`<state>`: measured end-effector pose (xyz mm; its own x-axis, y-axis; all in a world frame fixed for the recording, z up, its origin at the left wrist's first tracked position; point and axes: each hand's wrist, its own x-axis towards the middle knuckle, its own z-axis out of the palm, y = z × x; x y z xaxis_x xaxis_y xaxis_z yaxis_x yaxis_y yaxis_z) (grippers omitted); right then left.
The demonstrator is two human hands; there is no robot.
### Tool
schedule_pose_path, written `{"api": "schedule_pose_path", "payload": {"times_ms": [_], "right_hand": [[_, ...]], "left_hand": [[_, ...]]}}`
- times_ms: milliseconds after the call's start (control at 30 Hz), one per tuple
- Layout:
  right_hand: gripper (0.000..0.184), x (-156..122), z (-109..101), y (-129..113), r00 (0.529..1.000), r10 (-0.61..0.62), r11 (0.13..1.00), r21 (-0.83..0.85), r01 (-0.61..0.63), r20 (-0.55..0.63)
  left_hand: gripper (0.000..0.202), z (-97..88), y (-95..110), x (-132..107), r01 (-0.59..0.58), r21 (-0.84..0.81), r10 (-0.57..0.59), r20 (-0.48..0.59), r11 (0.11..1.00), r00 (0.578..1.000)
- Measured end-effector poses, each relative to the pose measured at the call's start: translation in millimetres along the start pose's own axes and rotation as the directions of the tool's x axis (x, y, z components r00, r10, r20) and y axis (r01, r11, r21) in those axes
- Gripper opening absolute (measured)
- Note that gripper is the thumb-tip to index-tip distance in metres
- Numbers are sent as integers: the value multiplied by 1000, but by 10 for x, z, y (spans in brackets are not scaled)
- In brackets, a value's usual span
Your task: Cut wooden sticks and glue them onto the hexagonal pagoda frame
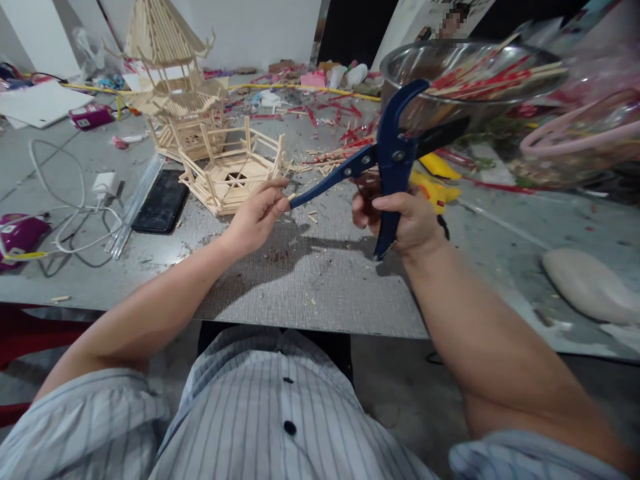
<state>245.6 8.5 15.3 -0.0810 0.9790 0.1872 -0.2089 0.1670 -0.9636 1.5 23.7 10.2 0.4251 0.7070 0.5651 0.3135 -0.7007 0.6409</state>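
Note:
My right hand point(410, 220) is closed around one handle of a blue hand cutter point(395, 157), held up above the table with its dark blade to the right. The cutter's other handle swings out to the left. At that handle's tip my left hand point(260, 213) is pinched, with the pale end of a short wooden stick point(292, 197) showing at the fingertips. Just behind my left hand stands a six-sided wooden stick frame point(235, 183) with railing posts. A taller pagoda model point(175, 100) of wooden sticks, with a pointed roof, rises behind it.
A metal bowl point(410, 63) with red and plain sticks stands at the back right. Beside my right hand lies a yellow glue gun point(440, 190). A phone point(161, 201), a white cable point(75, 233) and a grey stone-like object point(590, 283) lie around. Red scraps litter the back.

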Motion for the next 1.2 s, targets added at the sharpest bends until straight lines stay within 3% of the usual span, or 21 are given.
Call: {"api": "schedule_pose_path", "payload": {"times_ms": [167, 333, 467, 533, 600, 633, 733, 800, 933, 1200], "right_hand": [[34, -15, 94, 45, 994, 44, 999, -36, -40, 104], [36, -75, 248, -32, 989, -6, 945, -324, 54, 148], [31, -90, 315, -9, 981, -103, 947, -286, 146, 162], [29, -76, 269, 44, 985, -160, 935, -312, 171, 60], [30, -57, 177, 102, 960, -279, 827, -517, 219, -38], [33, -49, 126, 127, 934, -356, 716, -650, 253, -28], [48, -43, 30, 173, 881, -430, 337, -871, 357, 195], [52, -53, 40, 183, 886, -365, 209, -902, 378, 286], [56, -81, 136, 181, 903, -296, 140, -921, 362, 310], [50, -92, 162, 188, 910, -285, 153, -923, 353, 301]], "left_hand": [[27, 54, 66, -43, 151, -124, -133, 143, 981, 981], [29, 176, 135, -97, 223, -225, -187, 170, 949, 968], [30, 220, 130, -99, 173, -167, -142, 182, 971, 973], [28, 195, 109, -89, 113, -114, -99, 123, 987, 987], [25, 148, 83, -79, 85, -71, -81, 62, 994, 995], [25, 120, 70, -74, 76, -60, -73, 41, 995, 996], [27, 49, 50, -59, 15, -50, -15, -7, 999, 1000], [30, 25, 52, -50, -25, -35, 24, -22, 999, 999], [33, 25, 60, -43, -88, -21, 88, -14, 996, 996], [40, 32, 80, -58, -95, 6, 95, 58, 995, 994]]}}
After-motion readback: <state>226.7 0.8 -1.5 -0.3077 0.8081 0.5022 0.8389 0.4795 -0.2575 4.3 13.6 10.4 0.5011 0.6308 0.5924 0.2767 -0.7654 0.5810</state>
